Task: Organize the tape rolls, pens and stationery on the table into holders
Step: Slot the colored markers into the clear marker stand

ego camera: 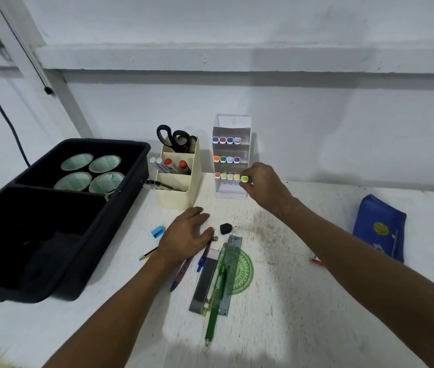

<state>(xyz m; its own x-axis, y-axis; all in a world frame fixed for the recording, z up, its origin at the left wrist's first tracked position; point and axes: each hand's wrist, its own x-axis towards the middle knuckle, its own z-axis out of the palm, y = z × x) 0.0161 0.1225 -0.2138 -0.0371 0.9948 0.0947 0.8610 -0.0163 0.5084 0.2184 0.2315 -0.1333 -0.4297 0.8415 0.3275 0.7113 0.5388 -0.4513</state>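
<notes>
Sliding in: the green marker (pixel 244 178) sat at the open end of the bottom row of the clear rack (pixel 232 155), pinched in the right hand (pixel 262 185).
Advice: it needed to go in level and straight beside its neighbours, I'd say.
Left hand (pixel 187 236): fingers straight, resting on loose pens (pixel 205 252) on the table (pixel 303 288).
Nearby: cream holder (pixel 177 176) just left of the rack.
Further: tape rolls (pixel 91 172) in the black bin (pixel 51 221).

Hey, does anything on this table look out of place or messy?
Yes. Pens, a ruler and a protractor lie loose in a heap mid-table, outside the holders. A pencil and blue sharpener lie stray nearby.
</notes>
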